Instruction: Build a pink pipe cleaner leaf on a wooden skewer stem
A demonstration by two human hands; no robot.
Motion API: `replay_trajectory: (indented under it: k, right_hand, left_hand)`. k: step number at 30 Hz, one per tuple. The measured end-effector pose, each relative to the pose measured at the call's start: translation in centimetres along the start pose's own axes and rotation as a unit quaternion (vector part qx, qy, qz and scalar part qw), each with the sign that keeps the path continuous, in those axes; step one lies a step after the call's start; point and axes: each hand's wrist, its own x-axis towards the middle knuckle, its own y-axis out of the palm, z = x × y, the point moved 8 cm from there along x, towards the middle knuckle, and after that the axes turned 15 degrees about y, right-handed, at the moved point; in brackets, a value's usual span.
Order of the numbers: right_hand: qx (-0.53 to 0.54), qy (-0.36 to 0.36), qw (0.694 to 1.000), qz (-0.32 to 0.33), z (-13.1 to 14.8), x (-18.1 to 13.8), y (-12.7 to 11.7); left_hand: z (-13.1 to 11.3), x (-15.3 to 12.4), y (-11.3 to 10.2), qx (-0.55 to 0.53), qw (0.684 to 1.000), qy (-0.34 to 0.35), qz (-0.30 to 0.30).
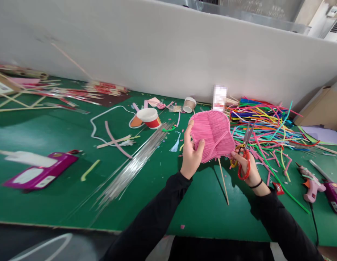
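My left hand grips the left edge of a pink fan-shaped piece made of pipe cleaners, held above the green table. A thin wooden stick runs down from the pink piece. My right hand is closed round the red handles of a pair of scissors, whose blades point up beside the pink piece's right edge. Both arms wear black sleeves, and a black band circles the right wrist.
A heap of coloured pipe cleaners lies at the right. Pink glue guns rest at the far right. A paper cup, a second cup, a bundle of thin wires and a magenta box lie to the left.
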Motion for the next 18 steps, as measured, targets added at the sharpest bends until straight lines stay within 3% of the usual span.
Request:
replay_trajectory:
  k: [18]
  right_hand:
    - [-0.028,-0.022,0.999,-0.031,1.0,-0.4,-0.2]
  left_hand:
    - [0.1,-0.4,0.3,0.003,1.000,0.012,0.006]
